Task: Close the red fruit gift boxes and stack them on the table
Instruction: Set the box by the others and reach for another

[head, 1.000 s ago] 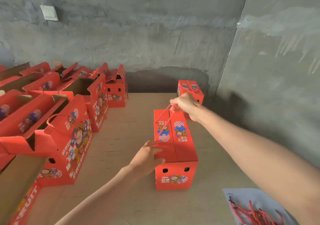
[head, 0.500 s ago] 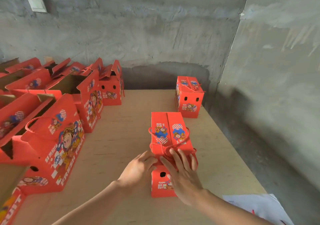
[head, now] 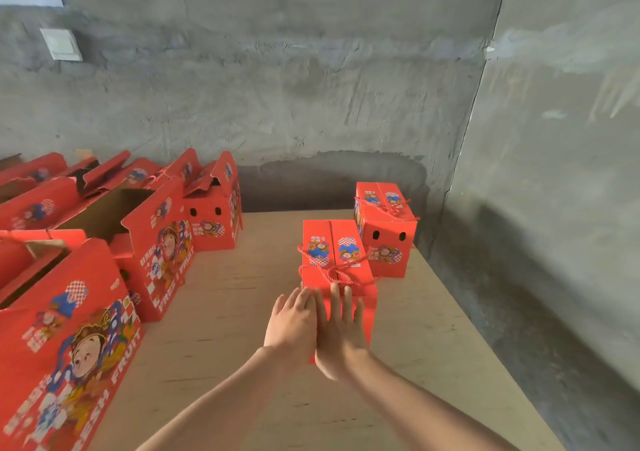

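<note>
Open boxes: A crowd of red gift boxes (head: pixel 162 246) stood along the left side of the table (head: pixel 242 312), their top flaps raised and brown insides showing. They looked like the stock waiting to be closed, kept to one side so the middle stayed free for work.

Nearest open box: The big one at the left edge (head: pixel 69 339) had its printed face turned toward the camera, with its flaps up.

Left hand: The left hand (head: pixel 292 322) lay flat against the near end of the closed box, fingers spread and straight, gripping nothing. I judged it was there to push, not to lift.

Closed box: The task's box (head: pixel 334 260) sat in the middle of the table, lid flaps meeting along a centre seam, its red rope handle (head: pixel 337 270) lying loose across the top. Its far right corner stood near the second box.

Right hand: The right hand (head: pixel 341 326) pressed flat beside the left one, the two touching along their edges, fingers spread and holding nothing. Two palms on one end would keep the box straight as it slid.

Far box: Another closed box (head: pixel 386 228) stood by the right back corner, close to the wall (head: pixel 540 173), probably the start of the finished group.

Stack: No box rested on another yet.
</note>
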`<state>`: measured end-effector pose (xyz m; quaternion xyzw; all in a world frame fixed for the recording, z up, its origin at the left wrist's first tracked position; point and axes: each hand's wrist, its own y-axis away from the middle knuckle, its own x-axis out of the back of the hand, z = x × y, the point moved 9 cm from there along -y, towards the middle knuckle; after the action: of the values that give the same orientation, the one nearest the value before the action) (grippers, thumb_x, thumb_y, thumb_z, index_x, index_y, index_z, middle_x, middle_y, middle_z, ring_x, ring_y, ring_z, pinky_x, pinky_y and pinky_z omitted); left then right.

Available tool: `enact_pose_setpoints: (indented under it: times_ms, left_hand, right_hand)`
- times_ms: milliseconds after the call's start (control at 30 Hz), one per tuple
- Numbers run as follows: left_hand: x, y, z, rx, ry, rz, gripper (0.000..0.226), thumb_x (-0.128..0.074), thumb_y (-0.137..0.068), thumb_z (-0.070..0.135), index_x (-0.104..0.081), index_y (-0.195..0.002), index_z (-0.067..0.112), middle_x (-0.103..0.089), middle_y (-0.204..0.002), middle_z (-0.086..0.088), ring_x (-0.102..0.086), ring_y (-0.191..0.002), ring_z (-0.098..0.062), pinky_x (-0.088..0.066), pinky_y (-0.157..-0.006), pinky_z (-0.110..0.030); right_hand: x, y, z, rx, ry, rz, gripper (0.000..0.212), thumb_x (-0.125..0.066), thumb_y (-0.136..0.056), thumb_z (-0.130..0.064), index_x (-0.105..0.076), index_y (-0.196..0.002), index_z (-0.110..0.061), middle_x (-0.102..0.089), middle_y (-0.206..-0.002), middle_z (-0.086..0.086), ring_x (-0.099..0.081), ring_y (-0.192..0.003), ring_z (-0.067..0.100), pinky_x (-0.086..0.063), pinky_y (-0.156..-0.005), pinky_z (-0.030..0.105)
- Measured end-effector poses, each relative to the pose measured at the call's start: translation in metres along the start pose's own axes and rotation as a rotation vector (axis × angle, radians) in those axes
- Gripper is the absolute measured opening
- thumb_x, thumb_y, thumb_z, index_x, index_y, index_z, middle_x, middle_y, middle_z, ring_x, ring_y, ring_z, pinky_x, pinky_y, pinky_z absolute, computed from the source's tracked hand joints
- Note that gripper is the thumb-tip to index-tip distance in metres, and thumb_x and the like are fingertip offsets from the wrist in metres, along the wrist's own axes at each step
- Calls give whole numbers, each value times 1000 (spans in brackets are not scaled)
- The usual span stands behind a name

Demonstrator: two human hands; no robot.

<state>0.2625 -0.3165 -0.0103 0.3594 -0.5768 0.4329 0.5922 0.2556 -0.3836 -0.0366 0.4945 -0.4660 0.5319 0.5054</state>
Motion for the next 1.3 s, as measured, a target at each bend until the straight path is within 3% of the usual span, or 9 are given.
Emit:
enact_pose_setpoints:
  times_ms: [133, 333, 600, 667, 800, 867, 1067, 1200, 1300]
  left_hand:
    - [-21, -8, -11, -63, 21, -112, 76, -46, -89, 15, -4, -152, 18, 14, -158, 7, 7, -147, -15, 2, -118, -38]
    - [15, -50, -55, 21, 30, 3, 58, -40, -94, 19, -22, -149, 19, -2, -160, 0, 3, -147, -18, 2, -117, -38]
    - [70, -23, -218, 290, -179, 146, 59, -49, -93, 38, -32, -147, 20, -22, -157, -1, -13, -146, -19, -4, -117, -37]
    - [78, -4, -248, 363, -256, 115, 61, -48, -93, 42, -29, -148, 23, -20, -157, 0, -12, -146, -18, -4, -118, -37]
    - [93, 38, -276, 415, -296, 90, 61, -43, -94, 46, -25, -149, 26, -16, -158, 3, -7, -147, -16, -1, -118, -36]
    - [100, 57, -280, 409, -277, 91, 59, -42, -95, 45, -26, -149, 26, -15, -158, 4, -8, -146, -14, -2, -118, -33]
    - [133, 130, -297, 416, -104, 183, 47, -51, -95, 29, -41, -141, 27, -28, -153, 6, -26, -141, -13, -21, -113, -25]
    - [163, 202, -333, 581, -40, 261, 45, -57, -92, 26, -48, -137, 23, -37, -149, 5, -38, -135, -18, -36, -108, -34]
    - [162, 255, -362, 681, -52, 213, 44, -57, -92, 30, -50, -135, 22, -45, -143, 3, -44, -129, -19, -40, -104, -35]
  right_hand:
    - [-16, -17, 8, 43, 66, 78, 91, -43, -93, -21, 37, -135, -9, 41, -141, 25, 42, -123, 47, -4, -114, 55]
    - [-2, -98, 47, 20, 19, -61, 100, -55, -85, -17, 24, -146, -13, 32, -149, 23, 29, -137, 43, 1, -115, 54]
    - [-1, -194, 70, 22, -118, -79, 98, -51, -83, -7, 22, -148, -18, 36, -150, 12, 31, -138, 35, -14, -116, 50]
    - [3, -210, 76, 1, -99, -89, 97, -50, -83, -8, 21, -148, -20, 35, -151, 10, 29, -140, 32, -16, -116, 47]
    - [20, -218, 65, -116, -76, -139, 90, -46, -85, -8, 17, -149, -16, 27, -154, 15, 20, -143, 34, -4, -117, 52]
    - [18, -201, 38, -122, -139, -121, 83, -45, -89, -14, 11, -150, -17, 21, -156, 17, 11, -145, 36, -10, -116, 51]
    - [-10, -68, -120, 471, -352, -173, 58, -50, -92, -26, -31, -146, -21, -24, -156, 3, -30, -141, 17, -24, -112, 22]
    - [11, 11, -218, 695, -441, -235, 49, -52, -91, -27, -44, -138, -19, -43, -145, 0, -43, -131, 16, -31, -107, 19]
    - [35, 48, -280, 758, -515, -231, 50, -52, -93, -30, -43, -140, -16, -46, -144, 2, -42, -131, 16, -30, -108, 22]
